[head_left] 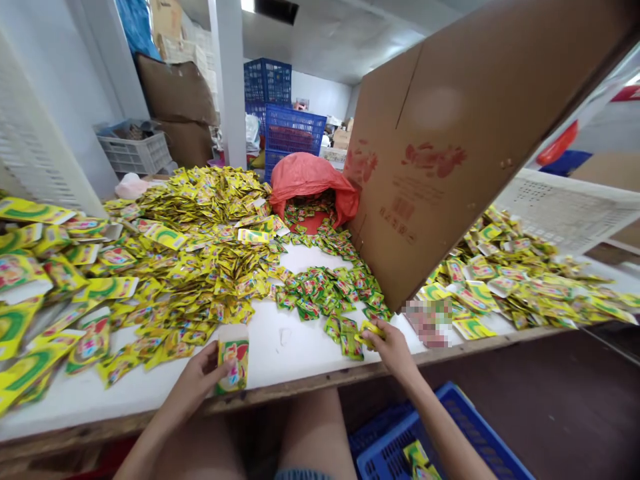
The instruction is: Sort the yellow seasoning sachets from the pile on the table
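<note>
My left hand (207,370) holds a small printed box (233,360) upright at the table's front edge, its white top flap raised. The fingers of my right hand (393,347) are closed on a yellow packet (370,331). Just left of that hand lie green packets (345,337), part of a loose green pile (320,290) on the white table (280,340). A large heap of yellow packets (200,260) spreads behind and left of my left hand, with flat yellow boxes (95,337) among it.
A tall cardboard sheet (420,153) leans over the table on the right. Behind the green pile lies an open red bag (315,177). More yellow packets (520,287) and a white crate (565,207) are farther right. Below the edge is a blue crate (390,453).
</note>
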Motion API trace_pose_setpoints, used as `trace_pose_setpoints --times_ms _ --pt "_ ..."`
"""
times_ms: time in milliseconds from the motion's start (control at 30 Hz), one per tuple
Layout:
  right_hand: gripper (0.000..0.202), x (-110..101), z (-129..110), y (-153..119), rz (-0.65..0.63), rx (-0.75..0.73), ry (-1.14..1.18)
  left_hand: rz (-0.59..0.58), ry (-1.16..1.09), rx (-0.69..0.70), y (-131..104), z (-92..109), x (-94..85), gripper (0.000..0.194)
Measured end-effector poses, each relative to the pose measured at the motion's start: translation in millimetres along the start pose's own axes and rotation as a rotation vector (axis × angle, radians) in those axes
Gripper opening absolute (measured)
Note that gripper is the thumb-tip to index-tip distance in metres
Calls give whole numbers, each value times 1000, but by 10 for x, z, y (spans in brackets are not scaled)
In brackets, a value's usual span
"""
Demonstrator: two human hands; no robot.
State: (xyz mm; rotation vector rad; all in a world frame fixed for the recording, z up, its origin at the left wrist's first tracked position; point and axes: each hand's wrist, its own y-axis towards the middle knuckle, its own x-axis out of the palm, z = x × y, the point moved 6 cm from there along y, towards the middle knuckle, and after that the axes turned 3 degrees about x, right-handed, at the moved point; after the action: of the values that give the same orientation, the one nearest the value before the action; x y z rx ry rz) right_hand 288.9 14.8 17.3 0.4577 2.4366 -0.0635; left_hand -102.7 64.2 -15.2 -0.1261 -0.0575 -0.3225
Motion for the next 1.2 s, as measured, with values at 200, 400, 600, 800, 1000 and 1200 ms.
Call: trace_pose_setpoints --times_ms 200,400,600,800,1000,1200 --pt "11 229 -2 25 -180 -40 -148 13 32 24 -37 51 -7 50" --pt "25 279 167 28 -24 54 -270 30 14 20 -52 82 8 52" --pt "23 307 136 -114 24 34 -193 81 -72 -27 -45 111 159 52" --pt "12 660 -596 -288 -129 -143 213 -214 -75 102 -114 356 941 43" --pt "15 1009 -1214 -386 -129 -180 515 -150 -20 258 -98 498 1247 34" --pt "23 1082 -1264 -352 -124 -159 539 -70 -117 224 -141 440 1053 40"
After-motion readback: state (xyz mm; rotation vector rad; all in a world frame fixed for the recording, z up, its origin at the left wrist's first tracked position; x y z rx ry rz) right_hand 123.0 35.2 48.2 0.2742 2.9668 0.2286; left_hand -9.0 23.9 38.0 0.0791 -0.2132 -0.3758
